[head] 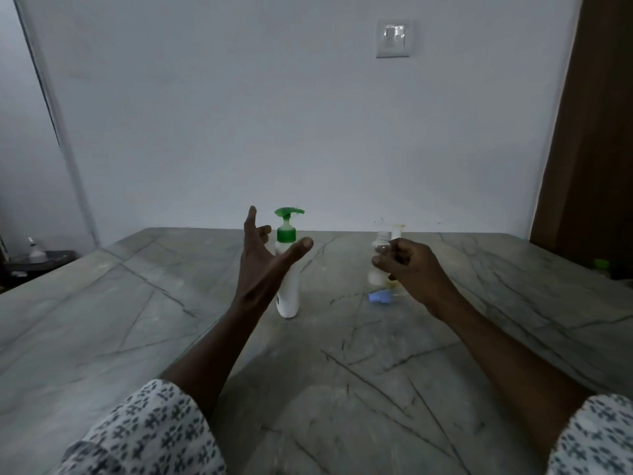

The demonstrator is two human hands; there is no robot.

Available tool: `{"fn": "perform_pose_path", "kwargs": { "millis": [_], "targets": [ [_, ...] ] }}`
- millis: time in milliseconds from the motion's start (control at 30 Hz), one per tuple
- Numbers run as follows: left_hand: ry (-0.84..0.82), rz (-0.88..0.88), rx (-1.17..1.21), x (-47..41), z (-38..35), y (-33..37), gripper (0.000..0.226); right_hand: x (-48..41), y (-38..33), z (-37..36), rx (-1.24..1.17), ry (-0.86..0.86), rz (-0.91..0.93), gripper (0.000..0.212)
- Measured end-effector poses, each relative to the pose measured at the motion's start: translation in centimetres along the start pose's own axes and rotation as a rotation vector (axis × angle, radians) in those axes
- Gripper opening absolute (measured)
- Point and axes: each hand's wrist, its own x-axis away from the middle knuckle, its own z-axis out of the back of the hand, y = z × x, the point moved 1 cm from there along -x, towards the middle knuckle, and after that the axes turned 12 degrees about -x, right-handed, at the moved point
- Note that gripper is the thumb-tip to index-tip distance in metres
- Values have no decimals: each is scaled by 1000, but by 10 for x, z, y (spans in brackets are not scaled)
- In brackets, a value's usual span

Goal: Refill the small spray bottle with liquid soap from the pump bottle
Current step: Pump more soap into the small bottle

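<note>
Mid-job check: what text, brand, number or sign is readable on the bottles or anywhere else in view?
No text can be read anywhere in this view.
pump bottle: a small dark mark near its base, too blurred to read.
small spray bottle, held by the right hand: no print visible.
wall switch: no markings visible.
</note>
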Motion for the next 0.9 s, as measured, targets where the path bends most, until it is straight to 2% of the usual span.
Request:
{"fn": "perform_pose_path", "kwargs": {
  "millis": [133,267,333,467,633,733,833,900],
  "targets": [
    [-54,-36,32,-1,-9,-5,132,-1,0,3,8,22,-16,21],
    [-55,-70,52,-5,-12,-8,130,2,2,-2,77,-37,11,21],
    [-62,-80,25,-7,-15,-10,132,3,2,-6,123,-79,24,20],
    [-84,-83,-4,-8,-22,-14,137,5,0,-5,113,-232,-69,19],
    [-80,-81,8,-10,-26,-19,138,-5,-11,19,347,-86,35,7],
    [-79,-70,4,-10,-27,-20,138,-6,-11,30,539,-223,3,22],
    [-80,-69,9,-10,-26,-22,138,0,-7,35,421,-440,-206,19],
    [-80,-75,10,-9,-26,-22,138,4,-5,33,406,-554,-272,23]
  ]
}}
